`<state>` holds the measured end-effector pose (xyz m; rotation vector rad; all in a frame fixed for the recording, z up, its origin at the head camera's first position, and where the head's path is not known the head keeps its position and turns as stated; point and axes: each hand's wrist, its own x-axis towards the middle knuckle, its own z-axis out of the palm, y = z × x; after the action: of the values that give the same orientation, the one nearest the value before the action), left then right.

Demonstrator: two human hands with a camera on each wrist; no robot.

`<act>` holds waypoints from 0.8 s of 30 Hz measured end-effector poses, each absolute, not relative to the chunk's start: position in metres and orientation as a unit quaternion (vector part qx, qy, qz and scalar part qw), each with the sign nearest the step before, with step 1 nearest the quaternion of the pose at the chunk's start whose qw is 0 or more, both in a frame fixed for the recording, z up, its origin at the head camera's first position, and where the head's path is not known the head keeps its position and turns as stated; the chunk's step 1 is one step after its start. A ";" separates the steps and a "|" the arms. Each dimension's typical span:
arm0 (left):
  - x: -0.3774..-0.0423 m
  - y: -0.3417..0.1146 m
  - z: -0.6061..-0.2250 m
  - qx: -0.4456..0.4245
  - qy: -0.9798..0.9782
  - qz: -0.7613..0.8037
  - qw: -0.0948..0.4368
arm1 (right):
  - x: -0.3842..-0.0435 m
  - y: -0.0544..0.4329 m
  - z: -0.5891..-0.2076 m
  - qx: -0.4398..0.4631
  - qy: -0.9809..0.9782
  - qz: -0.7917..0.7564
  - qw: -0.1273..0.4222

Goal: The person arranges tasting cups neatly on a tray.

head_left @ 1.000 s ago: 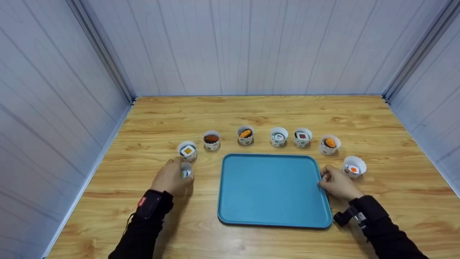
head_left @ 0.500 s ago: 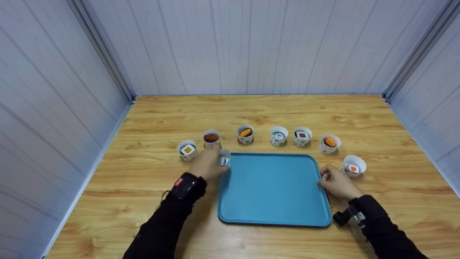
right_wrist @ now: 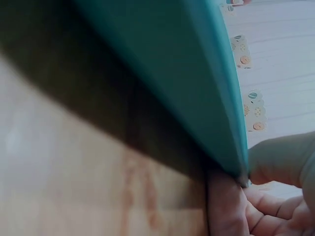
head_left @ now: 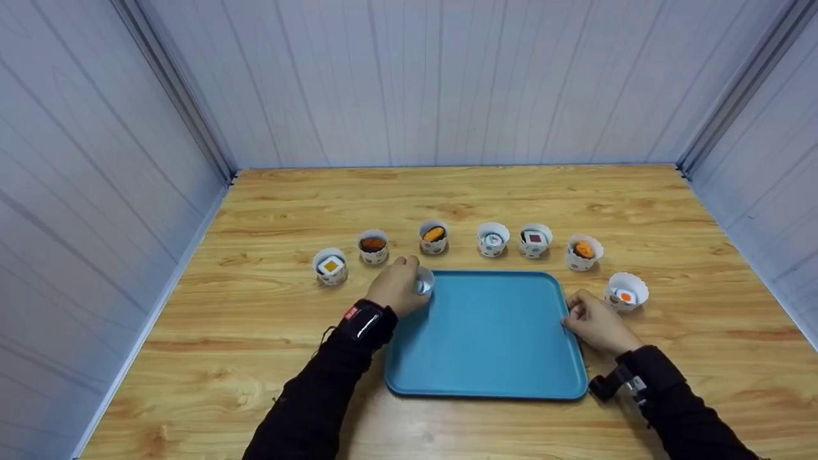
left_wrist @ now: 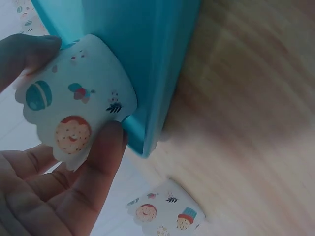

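My left hand (head_left: 397,286) grips a white paper baking cup (left_wrist: 81,98) by its side walls, with thumb and fingers on opposite sides. The cup is at the far left corner of the blue tray (head_left: 486,345); something pale sits inside it, mostly hidden by the hand. Whether its base touches the tray I cannot tell. At the tray's right edge, my right hand (head_left: 599,324) pinches the rim, thumb above and a finger beneath in the right wrist view.
Several similar cups holding sushi-like pieces arc behind the tray, from a cup with a white-and-yellow square (head_left: 330,266) at left to a cup with an orange-centred roll (head_left: 626,292) beside my right hand. A pale wall (head_left: 409,83) stands behind the wooden table (head_left: 255,358).
My left hand has carried the paper cup from the table's left side rightward and away from me to the tray's far left corner. My right hand has stayed on the rim.
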<state>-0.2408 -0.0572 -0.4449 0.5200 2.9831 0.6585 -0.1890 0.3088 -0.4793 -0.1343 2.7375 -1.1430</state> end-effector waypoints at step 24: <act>-0.229 -0.091 -0.412 0.113 0.971 0.208 -0.032 | -0.189 0.308 -0.478 -0.038 0.914 -0.392 0.094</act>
<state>-0.2285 -0.0907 -0.4121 0.3609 3.1141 0.6675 -0.1891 0.3075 -0.4784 -0.1117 2.7116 -1.1641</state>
